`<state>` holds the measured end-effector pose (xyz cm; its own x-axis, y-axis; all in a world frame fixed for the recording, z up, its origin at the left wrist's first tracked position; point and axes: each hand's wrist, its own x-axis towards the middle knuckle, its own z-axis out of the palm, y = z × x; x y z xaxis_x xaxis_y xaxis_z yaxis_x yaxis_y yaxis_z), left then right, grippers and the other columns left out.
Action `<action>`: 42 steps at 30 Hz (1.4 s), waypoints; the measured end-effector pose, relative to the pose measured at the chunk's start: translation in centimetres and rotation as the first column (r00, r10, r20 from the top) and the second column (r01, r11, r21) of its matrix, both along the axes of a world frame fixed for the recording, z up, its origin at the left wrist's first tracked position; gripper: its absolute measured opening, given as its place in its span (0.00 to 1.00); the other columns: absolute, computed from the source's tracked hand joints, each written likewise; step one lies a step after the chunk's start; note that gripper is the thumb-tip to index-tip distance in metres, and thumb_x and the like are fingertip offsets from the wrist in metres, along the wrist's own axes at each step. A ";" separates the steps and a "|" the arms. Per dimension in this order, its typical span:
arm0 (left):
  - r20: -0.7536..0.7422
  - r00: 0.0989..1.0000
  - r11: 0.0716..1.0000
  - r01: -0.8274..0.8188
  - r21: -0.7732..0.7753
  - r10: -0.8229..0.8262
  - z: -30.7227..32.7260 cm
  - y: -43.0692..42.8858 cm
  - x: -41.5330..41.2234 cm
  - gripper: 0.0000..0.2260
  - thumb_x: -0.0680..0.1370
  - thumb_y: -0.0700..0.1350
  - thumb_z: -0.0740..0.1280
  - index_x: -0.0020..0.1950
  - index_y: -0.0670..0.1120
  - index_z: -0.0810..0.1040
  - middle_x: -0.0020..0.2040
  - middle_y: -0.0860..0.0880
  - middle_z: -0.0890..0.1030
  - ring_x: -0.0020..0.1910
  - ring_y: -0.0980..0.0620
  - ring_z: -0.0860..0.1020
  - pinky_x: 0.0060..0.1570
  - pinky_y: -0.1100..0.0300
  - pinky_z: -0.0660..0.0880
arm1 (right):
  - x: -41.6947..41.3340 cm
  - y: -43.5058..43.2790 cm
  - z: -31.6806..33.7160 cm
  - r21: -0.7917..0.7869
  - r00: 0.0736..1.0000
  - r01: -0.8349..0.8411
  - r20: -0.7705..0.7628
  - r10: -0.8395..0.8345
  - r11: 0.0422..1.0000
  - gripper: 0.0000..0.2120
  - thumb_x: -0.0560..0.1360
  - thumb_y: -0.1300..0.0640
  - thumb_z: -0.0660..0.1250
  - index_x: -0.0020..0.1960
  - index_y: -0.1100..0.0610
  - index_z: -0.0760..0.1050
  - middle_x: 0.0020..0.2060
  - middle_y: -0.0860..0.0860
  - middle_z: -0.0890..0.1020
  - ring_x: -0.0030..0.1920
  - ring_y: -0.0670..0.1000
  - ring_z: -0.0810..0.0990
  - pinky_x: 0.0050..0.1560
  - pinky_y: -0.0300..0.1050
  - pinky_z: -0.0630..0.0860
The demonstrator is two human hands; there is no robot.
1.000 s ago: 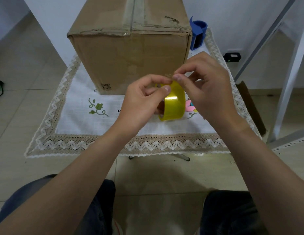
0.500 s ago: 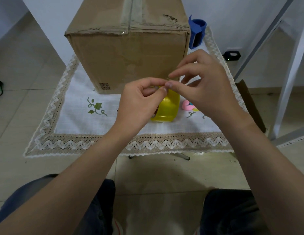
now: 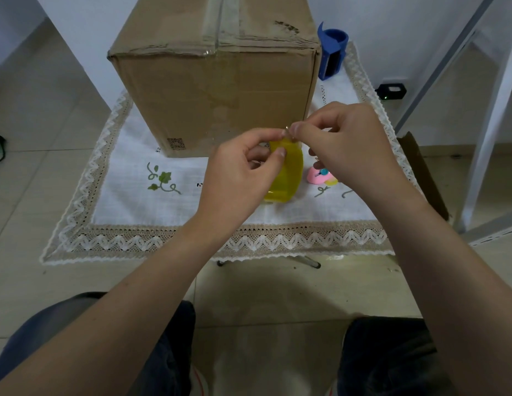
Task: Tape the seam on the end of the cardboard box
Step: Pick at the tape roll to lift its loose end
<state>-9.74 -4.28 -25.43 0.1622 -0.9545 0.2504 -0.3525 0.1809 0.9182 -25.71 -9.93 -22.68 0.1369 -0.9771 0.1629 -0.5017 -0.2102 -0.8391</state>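
Note:
A large cardboard box (image 3: 220,90) stands on a small table covered by a white lace-edged cloth (image 3: 129,195); old clear tape runs along its top seam. In front of the box, my left hand (image 3: 243,175) holds a roll of yellow tape (image 3: 286,175) upright above the cloth. My right hand (image 3: 346,147) pinches the tape's loose end at the top of the roll, fingertips close to those of the left hand. Both hands sit just short of the box's near face, low on its right side.
A blue tape dispenser (image 3: 332,52) stands behind the box's right corner. A small pink object (image 3: 319,175) lies on the cloth under my right hand. White metal frame legs (image 3: 494,110) rise on the right, beside a piece of brown cardboard (image 3: 423,170). A black device (image 3: 392,91) sits on the floor.
The roll dipped lower half a second ago and is back up between my hands. My right fingers have closed tighter on the tape end at the roll's top.

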 end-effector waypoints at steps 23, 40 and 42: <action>-0.121 0.991 0.998 -0.043 0.047 0.049 0.2 -0.1 -0.1 0.11 0.80 0.39 0.72 0.61 0.47 0.86 0.49 0.58 0.87 0.51 0.64 0.85 0.53 0.68 0.80 | 0.4 0.9 0.5 0.003 0.994 0.012 -0.105 -0.012 1.000 0.16 0.71 0.42 0.77 0.56 0.46 0.86 0.42 0.44 0.85 0.35 0.41 0.80 0.44 0.49 0.82; -0.076 0.995 0.997 -0.055 0.045 0.059 0.4 0.1 0.0 0.13 0.80 0.40 0.72 0.63 0.48 0.85 0.55 0.55 0.87 0.54 0.66 0.84 0.53 0.70 0.79 | 0.3 0.7 0.2 -0.003 0.992 0.033 -0.125 -0.033 0.999 0.06 0.73 0.46 0.76 0.42 0.48 0.85 0.38 0.45 0.85 0.35 0.48 0.85 0.42 0.58 0.86; -0.062 0.996 0.997 -0.062 0.043 0.064 0.4 0.1 0.0 0.13 0.80 0.40 0.72 0.63 0.49 0.85 0.54 0.55 0.87 0.54 0.66 0.84 0.53 0.70 0.79 | 0.1 0.7 0.4 -0.018 0.991 0.012 -0.135 -0.014 1.000 0.04 0.74 0.50 0.74 0.41 0.48 0.85 0.37 0.44 0.85 0.32 0.50 0.86 0.39 0.56 0.86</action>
